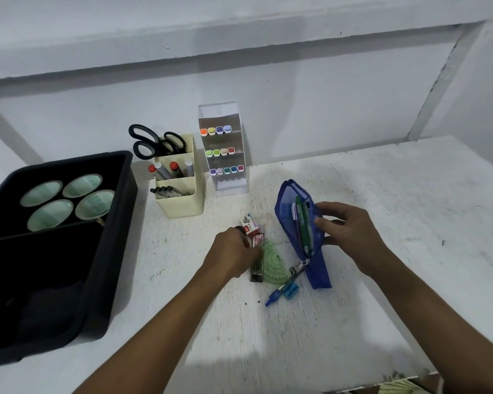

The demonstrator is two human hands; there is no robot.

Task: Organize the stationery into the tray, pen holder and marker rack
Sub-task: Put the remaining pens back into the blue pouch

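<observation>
The right hand [350,231] pinches the upper edge of the open blue pencil pouch [302,231] between curled fingers and thumb, pens showing inside it. The left hand [234,253] curls down over a dark stapler [257,258] on the white table [382,194], beside a staple box [250,223] and a green protractor [273,263]; whether its fingers actually grip the stapler cannot be told. Behind stand the cream pen holder [180,201] and clear marker rack [225,149], with the black tray [103,251] at far left.

white table [353,322] | on it: black tray [117,251], pen holder [182,206], marker rack [231,186], blue pouch [319,268], protractor [273,268]
</observation>
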